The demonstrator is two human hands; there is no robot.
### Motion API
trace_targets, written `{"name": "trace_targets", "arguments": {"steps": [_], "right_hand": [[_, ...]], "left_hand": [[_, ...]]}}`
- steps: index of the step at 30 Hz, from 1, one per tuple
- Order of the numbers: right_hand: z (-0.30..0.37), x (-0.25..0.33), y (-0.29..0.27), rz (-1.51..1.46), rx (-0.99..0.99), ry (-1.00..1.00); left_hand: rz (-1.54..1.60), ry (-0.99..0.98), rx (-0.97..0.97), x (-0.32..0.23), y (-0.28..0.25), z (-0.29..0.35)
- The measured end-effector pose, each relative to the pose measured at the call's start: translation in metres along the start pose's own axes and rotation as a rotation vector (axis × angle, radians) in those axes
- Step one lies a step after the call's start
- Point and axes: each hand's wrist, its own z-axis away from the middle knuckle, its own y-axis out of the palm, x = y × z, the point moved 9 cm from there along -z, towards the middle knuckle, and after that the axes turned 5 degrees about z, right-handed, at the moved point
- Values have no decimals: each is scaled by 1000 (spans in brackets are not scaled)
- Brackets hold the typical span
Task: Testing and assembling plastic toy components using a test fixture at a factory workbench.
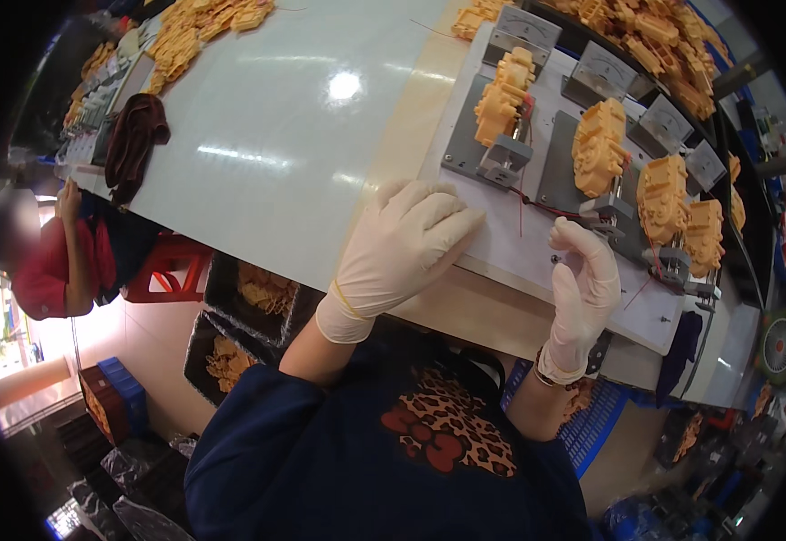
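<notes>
My left hand point(402, 248), in a white glove, lies palm down at the near edge of a white board point(474, 212). Its fingers are stretched out and hold nothing that shows. My right hand point(587, 293), also gloved, is beside the board's front edge. Its thumb and curled fingers stand apart around a gap, where a small dark screw head point(555, 260) shows on the board. In front of the hands are grey fixtures bearing peach moulded plastic parts: one part point(504, 97) at left, another point(599, 147) in the middle, and more point(662, 198) at right.
Analog meters point(602, 70) stand behind the fixtures, with red wires near them. Peach parts are heaped in a bin point(654, 41) and on the far table point(199, 36). A dark cloth point(137, 144) lies at the table's left edge. A person in red point(50, 266) sits at left.
</notes>
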Motion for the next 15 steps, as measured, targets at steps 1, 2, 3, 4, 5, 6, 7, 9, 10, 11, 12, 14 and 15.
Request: {"name": "trace_targets", "arguments": {"steps": [1, 2, 3, 4, 5, 6, 7, 9, 10, 11, 12, 14, 15], "right_hand": [[0, 2, 0, -8, 12, -9], [0, 3, 2, -22, 29, -20], [-1, 3, 3, -27, 18, -19], [-1, 2, 1, -23, 9, -14], [-1, 4, 1, -12, 12, -20], [-1, 6, 1, -1, 15, -25], [-1, 8, 1, 5, 8, -23], [-2, 7, 2, -12, 13, -9], [-2, 6, 1, -10, 8, -8], [-2, 6, 1, -1, 14, -20], [-2, 6, 1, 8, 20, -32], [-3, 7, 0, 28, 24, -36], [-4, 8, 0, 44, 35, -40]], "left_hand": [[17, 12, 7, -2, 1, -1], [22, 7, 2, -3, 1, 0], [25, 1, -3, -3, 2, -1], [32, 8, 3, -4, 4, -1], [31, 14, -12, -5, 3, -2], [30, 19, -28, -5, 2, -2], [38, 24, -26, -5, 3, -2], [63, 9, -27, -3, 5, -4], [66, 14, -26, -3, 5, -4], [73, 16, -38, -3, 3, -4], [80, 19, -50, -3, 2, -5], [82, 8, -60, -3, -2, -7], [80, -9, -70, -3, -4, -8]]}}
